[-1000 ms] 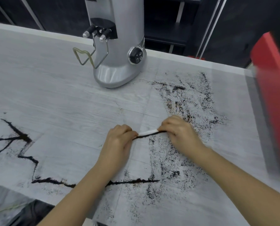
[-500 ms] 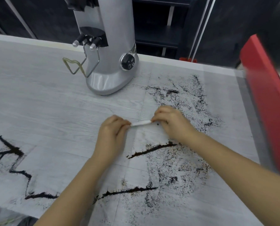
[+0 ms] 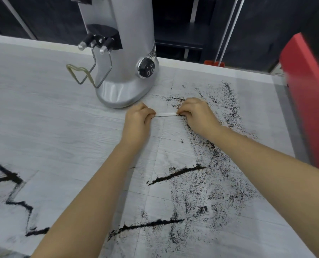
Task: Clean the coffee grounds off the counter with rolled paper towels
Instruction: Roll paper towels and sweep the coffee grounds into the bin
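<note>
Now both arms are stretched forward across the counter [image 3: 43, 127], forearms running up from the near edge and converging toward the far side. A thin rolled paper towel [image 3: 166, 114] is held stretched between the two hands, lying low over the counter surface just in front of the grinder's base. The left hand [image 3: 138, 121] is curled, knuckles up, with its fingers pinched round the left end of the roll; the right hand [image 3: 196, 113] is curled the same way, thumb and fingers clamped on the right end. Only the short white middle of the roll is seen between the fists. Coffee grounds [image 3: 220, 183] are scattered thickly over the right half of the counter, under and beyond the right wrist, and dark swept lines of grounds [image 3: 175, 175] are laid out nearer the near edge, with a zigzag ridge toward the left near corner. A silver coffee grinder [image 3: 121, 58] is stood near the far edge, left of the hands, and a red object [image 3: 307, 94] is seen blurred along the right edge.
</note>
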The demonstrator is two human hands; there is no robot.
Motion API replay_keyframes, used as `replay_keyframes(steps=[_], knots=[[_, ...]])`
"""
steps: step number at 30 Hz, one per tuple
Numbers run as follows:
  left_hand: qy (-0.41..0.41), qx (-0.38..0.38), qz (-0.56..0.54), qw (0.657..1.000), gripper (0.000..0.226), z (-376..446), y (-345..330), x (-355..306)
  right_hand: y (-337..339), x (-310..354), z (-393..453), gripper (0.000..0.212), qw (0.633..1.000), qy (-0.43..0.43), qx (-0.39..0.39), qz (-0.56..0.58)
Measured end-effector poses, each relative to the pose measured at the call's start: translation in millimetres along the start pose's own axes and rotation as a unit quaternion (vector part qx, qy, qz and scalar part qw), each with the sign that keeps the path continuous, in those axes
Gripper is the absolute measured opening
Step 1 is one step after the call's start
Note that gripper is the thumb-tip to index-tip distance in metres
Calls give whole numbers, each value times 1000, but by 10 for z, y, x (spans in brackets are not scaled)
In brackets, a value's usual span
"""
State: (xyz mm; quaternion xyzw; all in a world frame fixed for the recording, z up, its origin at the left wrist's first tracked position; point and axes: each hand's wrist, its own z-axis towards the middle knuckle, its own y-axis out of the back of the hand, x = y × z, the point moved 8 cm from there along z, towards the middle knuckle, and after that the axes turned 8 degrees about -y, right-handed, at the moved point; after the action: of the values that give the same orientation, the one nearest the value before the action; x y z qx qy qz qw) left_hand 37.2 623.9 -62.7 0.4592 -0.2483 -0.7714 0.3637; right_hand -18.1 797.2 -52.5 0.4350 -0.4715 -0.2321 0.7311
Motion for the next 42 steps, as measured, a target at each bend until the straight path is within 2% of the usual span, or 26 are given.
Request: replay_keyframes(steps=[7, 15, 19, 23, 26, 30, 32, 35, 42], knots=[[-77, 49, -5, 996, 9, -518, 3, -483, 163, 48, -792, 21, 1000, -10, 1, 11], [-96, 81, -32, 992, 15, -1074, 25, -892, 237, 68, -1405, 29, 999, 8, 32, 15], [-50, 43, -50, 997, 13, -927, 65, -735, 271, 82, -1071, 17, 998, 5, 59, 20], [30, -42, -35, 998, 12, -632, 212, -535, 253, 101, -360, 16, 998, 20, 41, 50], [75, -96, -14, 993, 12, -448, 326, -390, 176, 178, 156, 15, 994, 36, 39, 92], [148, -152, 15, 977, 13, -344, 388, -161, -43, 255, 641, 14, 988, 12, 60, 144], [187, -171, 24, 967, 14, -350, 365, -52, -191, 253, 796, 20, 982, -20, 77, 169], [219, -187, 48, 957, 15, -355, 299, 64, -358, 207, 931, 42, 973, -67, 81, 206], [241, -193, 73, 948, 15, -173, 115, 156, -416, 68, 1221, 52, 973, -90, 36, 209]])
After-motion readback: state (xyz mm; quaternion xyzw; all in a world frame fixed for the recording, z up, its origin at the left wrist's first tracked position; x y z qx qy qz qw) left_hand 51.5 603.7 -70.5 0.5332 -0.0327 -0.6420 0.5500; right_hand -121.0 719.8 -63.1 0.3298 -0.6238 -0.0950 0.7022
